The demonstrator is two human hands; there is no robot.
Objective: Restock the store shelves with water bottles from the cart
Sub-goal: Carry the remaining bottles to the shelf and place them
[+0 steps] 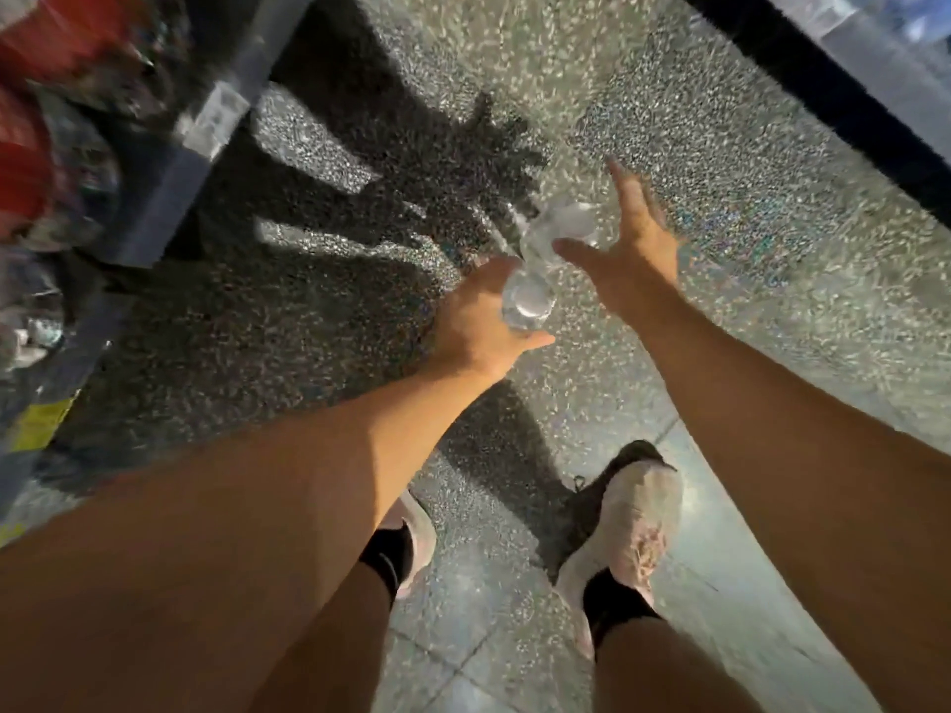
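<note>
Speckled floor (720,208) fills the view, with blurred shelves (170,162) at left. Left hand (483,321) grips a clear bottle (530,301) held above the floor. Right hand (633,244) is spread flat, fingers straight, thumb touching a second, blurred bottle (561,223) just beyond the first.

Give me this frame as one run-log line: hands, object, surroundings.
left hand: grips clear water bottle | right hand: open, fingers spread beside bottle | speckled floor below | shelf edge at left, blurred
</note>
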